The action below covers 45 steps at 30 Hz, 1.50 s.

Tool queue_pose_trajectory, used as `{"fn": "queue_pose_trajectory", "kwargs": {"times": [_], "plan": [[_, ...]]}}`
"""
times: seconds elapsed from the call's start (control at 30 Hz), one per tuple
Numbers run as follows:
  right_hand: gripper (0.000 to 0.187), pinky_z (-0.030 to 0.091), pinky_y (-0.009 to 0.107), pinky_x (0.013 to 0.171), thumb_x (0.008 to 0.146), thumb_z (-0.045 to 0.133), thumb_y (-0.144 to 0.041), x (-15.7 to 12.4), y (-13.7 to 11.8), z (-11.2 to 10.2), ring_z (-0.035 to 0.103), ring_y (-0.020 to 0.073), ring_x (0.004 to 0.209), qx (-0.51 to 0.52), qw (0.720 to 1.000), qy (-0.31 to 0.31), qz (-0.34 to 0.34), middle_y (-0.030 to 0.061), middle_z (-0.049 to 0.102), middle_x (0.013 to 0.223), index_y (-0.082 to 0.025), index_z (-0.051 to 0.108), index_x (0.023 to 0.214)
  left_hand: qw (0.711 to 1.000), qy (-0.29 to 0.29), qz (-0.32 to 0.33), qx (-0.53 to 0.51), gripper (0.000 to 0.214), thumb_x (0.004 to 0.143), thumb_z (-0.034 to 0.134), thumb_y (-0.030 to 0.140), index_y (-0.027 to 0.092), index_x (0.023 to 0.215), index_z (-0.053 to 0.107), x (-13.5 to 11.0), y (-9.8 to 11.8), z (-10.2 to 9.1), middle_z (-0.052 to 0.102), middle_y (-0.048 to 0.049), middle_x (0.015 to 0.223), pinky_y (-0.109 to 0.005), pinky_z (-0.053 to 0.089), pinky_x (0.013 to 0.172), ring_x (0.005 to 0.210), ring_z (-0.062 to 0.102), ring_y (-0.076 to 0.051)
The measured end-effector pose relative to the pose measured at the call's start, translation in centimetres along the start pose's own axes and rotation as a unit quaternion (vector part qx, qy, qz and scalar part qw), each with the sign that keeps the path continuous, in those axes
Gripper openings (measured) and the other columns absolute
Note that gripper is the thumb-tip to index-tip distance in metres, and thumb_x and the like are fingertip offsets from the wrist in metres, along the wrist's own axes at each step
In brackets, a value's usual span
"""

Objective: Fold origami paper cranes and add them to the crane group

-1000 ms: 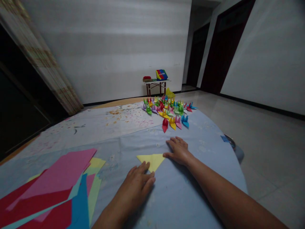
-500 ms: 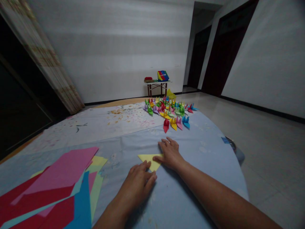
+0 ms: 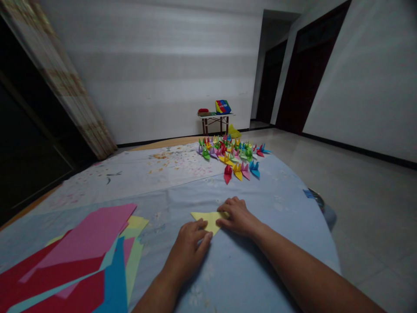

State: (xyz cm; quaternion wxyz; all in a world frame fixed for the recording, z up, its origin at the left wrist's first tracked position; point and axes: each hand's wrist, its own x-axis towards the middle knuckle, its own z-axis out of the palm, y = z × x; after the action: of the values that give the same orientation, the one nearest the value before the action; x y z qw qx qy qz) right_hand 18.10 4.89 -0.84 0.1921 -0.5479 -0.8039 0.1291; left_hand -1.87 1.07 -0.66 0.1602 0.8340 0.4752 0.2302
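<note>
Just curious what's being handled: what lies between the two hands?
The head view shows a yellow paper on blue cloth between the left hand and right hand.

Paper piece (image 3: 211, 218) on counter (image 3: 182, 191), between my left grip (image 3: 191, 240) and right grip (image 3: 240, 217). Sheet stack (image 3: 93, 237) left; paper cranes (image 3: 227, 160) behind, toward the right.

On my feed, the folded paper (image 3: 211, 217) is plain pale yellow. In the stacked sheets (image 3: 93, 237) I see pink, red, blue, pale green and yellow. The 4 front cranes (image 3: 237, 171) run red, yellow, pink, blue. I make out a light blue tablecloth (image 3: 234, 276) with faint flowers, a white cloth (image 3: 137, 178) with orange and pink blossoms, and a red, yellow and blue box (image 3: 223, 107).
</note>
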Motion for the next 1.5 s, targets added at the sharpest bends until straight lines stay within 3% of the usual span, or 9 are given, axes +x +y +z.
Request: {"fn": "queue_pose_trajectory", "kwargs": {"times": [0.2, 0.4, 0.53, 0.63, 0.83, 0.97, 1.23, 1.5], "plan": [[0.022, 0.034, 0.029, 0.072, 0.065, 0.068, -0.032, 0.2, 0.0, 0.2, 0.047, 0.0176, 0.083, 0.114, 0.993, -0.007, 0.016, 0.0014, 0.057, 0.083, -0.019, 0.06, 0.081, 0.994, 0.094, -0.021, -0.047, 0.022, 0.082, 0.048, 0.029, 0.022, 0.098, 0.062, 0.5, -0.7, 0.4, 0.056, -0.0069, 0.112, -0.038, 0.04, 0.094, 0.107, 0.051, -0.02], [0.011, 0.033, 0.02, 0.053, 0.072, 0.058, -0.025, 0.4, -0.6, 0.6, 0.041, 0.0088, 0.057, 0.334, 0.941, 0.031, 0.034, -0.0051, 0.048, 0.062, -0.017, 0.05, 0.071, 0.956, 0.185, -0.143, -0.175, 0.036, 0.078, 0.053, 0.037, 0.017, 0.107, 0.047, 1.1, -0.4, 1.0, 0.056, -0.0064, 0.098, -0.034, 0.049, 0.074, 0.079, 0.059, -0.017], [0.012, 0.033, 0.02, 0.054, 0.071, 0.059, -0.023, 0.3, -1.6, 0.9, 0.039, 0.0083, 0.056, 0.373, 0.925, 0.071, 0.023, -0.0051, 0.047, 0.06, -0.016, 0.05, 0.067, 0.919, 0.179, -0.184, -0.299, 0.049, 0.072, 0.06, 0.041, 0.017, 0.111, 0.044, 1.5, -0.7, 1.4, 0.057, -0.0054, 0.097, -0.029, 0.049, 0.062, 0.066, 0.059, -0.014], [0.015, 0.032, 0.02, 0.053, 0.07, 0.062, -0.026, 0.5, -2.1, 1.2, 0.039, 0.008, 0.056, 0.407, 0.911, 0.067, 0.011, -0.0049, 0.047, 0.06, -0.016, 0.051, 0.067, 0.897, 0.151, -0.172, -0.377, 0.039, 0.073, 0.059, 0.04, 0.016, 0.103, 0.05, 1.6, -1.4, 1.5, 0.059, -0.0038, 0.092, -0.026, 0.047, 0.059, 0.061, 0.059, -0.013], [0.034, 0.034, 0.02, 0.055, 0.067, 0.065, -0.045, 2.2, -2.1, 0.3, 0.046, 0.0076, 0.057, 0.532, 0.846, -0.044, -0.005, -0.0025, 0.055, 0.067, -0.014, 0.056, 0.078, 0.866, 0.149, -0.173, -0.445, 0.029, 0.075, 0.057, 0.035, 0.016, 0.097, 0.054, 1.8, -1.9, 1.0, 0.062, -0.0013, 0.083, -0.024, 0.047, 0.059, 0.061, 0.058, -0.012], [0.04, 0.032, 0.02, 0.051, 0.066, 0.065, -0.05, 2.8, -2.1, -0.2, 0.046, 0.0068, 0.052, 0.54, 0.835, -0.102, 0.013, -0.0019, 0.057, 0.062, -0.012, 0.062, 0.078, 0.858, 0.17, -0.178, -0.45, 0.029, 0.073, 0.059, 0.036, 0.017, 0.095, 0.057, 1.9, -1.7, 0.7, 0.063, -0.0012, 0.082, -0.024, 0.047, 0.058, 0.058, 0.057, -0.011], [0.041, 0.033, 0.019, 0.052, 0.065, 0.066, -0.05, 2.0, -1.7, 1.0, 0.047, 0.0062, 0.052, 0.6, 0.791, -0.119, 0.031, -0.0011, 0.058, 0.062, -0.011, 0.063, 0.078, 0.862, 0.171, -0.176, -0.443, 0.035, 0.072, 0.06, 0.04, 0.016, 0.097, 0.059, 1.9, -1.8, 0.9, 0.065, -0.0021, 0.082, -0.023, 0.046, 0.056, 0.057, 0.057, -0.011], [0.037, 0.035, 0.02, 0.057, 0.066, 0.069, -0.045, 1.7, -1.3, 1.6, 0.049, 0.0067, 0.057, 0.647, 0.748, -0.147, 0.025, -0.0006, 0.059, 0.068, -0.012, 0.062, 0.083, 0.854, 0.149, -0.164, -0.471, 0.035, 0.073, 0.06, 0.037, 0.016, 0.101, 0.059, 1.9, -1.6, 0.8, 0.066, -0.0053, 0.091, -0.025, 0.048, 0.063, 0.069, 0.06, -0.015]]}}
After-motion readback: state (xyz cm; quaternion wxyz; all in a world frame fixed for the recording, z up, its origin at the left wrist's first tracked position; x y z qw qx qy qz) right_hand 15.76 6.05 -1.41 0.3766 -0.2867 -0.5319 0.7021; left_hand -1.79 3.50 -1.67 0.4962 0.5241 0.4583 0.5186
